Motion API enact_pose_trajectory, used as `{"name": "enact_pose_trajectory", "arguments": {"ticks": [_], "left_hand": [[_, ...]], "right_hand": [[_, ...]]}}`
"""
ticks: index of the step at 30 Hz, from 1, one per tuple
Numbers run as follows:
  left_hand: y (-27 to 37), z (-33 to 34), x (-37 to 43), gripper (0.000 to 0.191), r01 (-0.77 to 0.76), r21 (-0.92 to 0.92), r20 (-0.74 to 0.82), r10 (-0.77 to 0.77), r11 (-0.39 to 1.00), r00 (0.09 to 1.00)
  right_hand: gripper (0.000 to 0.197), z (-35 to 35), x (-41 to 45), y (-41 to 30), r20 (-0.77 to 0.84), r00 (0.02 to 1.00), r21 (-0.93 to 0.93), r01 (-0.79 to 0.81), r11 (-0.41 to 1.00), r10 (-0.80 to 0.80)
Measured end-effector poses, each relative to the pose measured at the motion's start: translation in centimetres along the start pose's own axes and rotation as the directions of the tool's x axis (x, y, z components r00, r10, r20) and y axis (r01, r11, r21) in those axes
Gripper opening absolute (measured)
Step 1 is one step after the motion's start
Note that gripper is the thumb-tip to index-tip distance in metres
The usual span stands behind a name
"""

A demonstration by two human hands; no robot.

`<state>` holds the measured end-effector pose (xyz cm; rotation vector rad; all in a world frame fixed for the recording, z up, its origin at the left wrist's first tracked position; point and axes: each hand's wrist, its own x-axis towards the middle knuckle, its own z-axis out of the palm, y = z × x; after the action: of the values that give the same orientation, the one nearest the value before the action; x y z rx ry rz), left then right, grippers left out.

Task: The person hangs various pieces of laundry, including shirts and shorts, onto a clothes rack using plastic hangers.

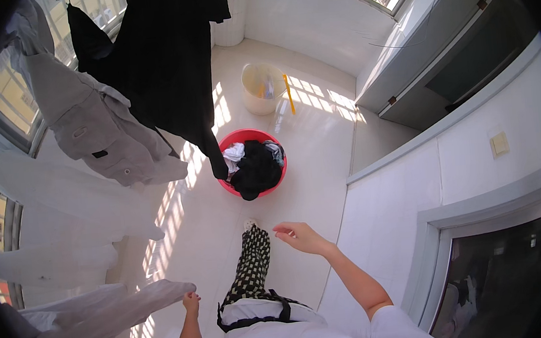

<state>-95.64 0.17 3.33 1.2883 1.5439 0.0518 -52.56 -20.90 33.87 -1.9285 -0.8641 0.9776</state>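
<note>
My left hand (191,300) is at the lower end of a hanging pale garment (156,295). Its fingers are partly curled, and whether they grip the cloth cannot be told. Out over the floor, my right hand (300,236) holds nothing, its fingers loosely bent and apart. In front of my feet a red basin (283,180) stands on the floor, with a heap of black cloth (256,168) and some white and grey clothes in it. A large black garment (164,57) hangs at the upper left, its lower tip overlapping the basin in view.
A grey buttoned garment (88,132) and sheer white cloth (61,202) hang along the barred windows on the left. Beyond the basin stands a cream bucket (257,97) with a yellow-handled item (289,95) at its side. White walls and a dark glass door (502,279) bound the right.
</note>
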Motion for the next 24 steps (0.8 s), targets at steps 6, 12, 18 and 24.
{"name": "enact_pose_trajectory", "arguments": {"ticks": [6,12,18,24], "left_hand": [[12.7,13.1,6.0,0.025,-0.102,-0.045,0.108,0.106,0.994,0.988],[23.0,26.3,10.6,0.03,-0.125,-0.11,0.19,0.144,0.986,0.971],[27.2,37.5,12.6,0.039,0.137,-0.189,0.319,-0.071,0.972,0.945],[25.2,48.0,17.9,0.029,0.497,-0.402,0.359,-0.366,0.769,0.858]], "right_hand": [[0.029,-10.9,10.6,8.1,-0.082,0.968,0.152,-0.222,0.963,0.236],[0.035,-19.4,23.0,22.0,-0.331,0.863,0.101,-0.371,0.923,0.383],[0.04,-28.3,36.2,34.9,-0.565,0.709,-0.044,-0.537,0.843,0.422],[0.054,-36.1,52.2,44.0,-0.654,0.656,-0.125,-0.584,0.802,0.377]]}}
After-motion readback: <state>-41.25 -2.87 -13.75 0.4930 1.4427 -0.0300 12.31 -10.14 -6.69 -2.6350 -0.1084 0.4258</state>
